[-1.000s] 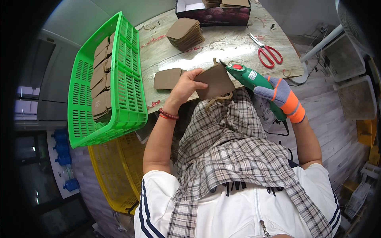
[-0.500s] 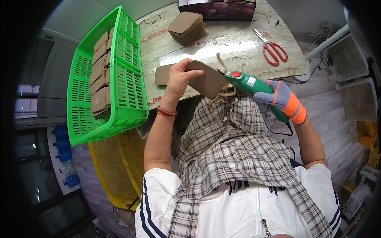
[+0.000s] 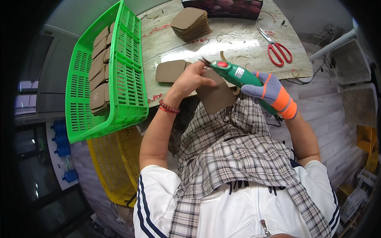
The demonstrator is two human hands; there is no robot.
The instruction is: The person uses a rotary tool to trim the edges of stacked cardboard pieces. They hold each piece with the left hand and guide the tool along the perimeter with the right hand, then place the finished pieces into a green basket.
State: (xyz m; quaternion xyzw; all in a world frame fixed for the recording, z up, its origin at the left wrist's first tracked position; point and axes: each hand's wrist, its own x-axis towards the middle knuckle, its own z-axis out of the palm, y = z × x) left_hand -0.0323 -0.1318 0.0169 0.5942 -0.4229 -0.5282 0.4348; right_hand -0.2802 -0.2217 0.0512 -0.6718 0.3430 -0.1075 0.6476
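Note:
My bare left hand (image 3: 189,81) grips a flat brown pad (image 3: 217,97) with rounded corners, which hangs tilted at the table's near edge above my lap. In a grey and orange glove, my right hand (image 3: 272,93) is wrapped round green electric scissors (image 3: 238,75) with a red button. Their dark blades reach across the pad's upper edge, close to my left fingers. Whether they touch the pad I cannot tell. Just left of my left hand, brown pads (image 3: 170,71) lie on the table. A thin trimmed strip (image 3: 222,56) lies beyond the tool.
A green basket (image 3: 129,71) of brown pads stands at the left, above a yellow basket (image 3: 104,158). On the table (image 3: 156,47) are a pad stack (image 3: 189,24), red-handled scissors (image 3: 280,53), a dark box (image 3: 238,10) and scattered trimmings. A cord runs beside my right wrist.
The electric scissors have moved left and up, from the pad's right edge to its upper edge. The pad has turned and dropped lower. The strip dangling from its near edge no longer shows there.

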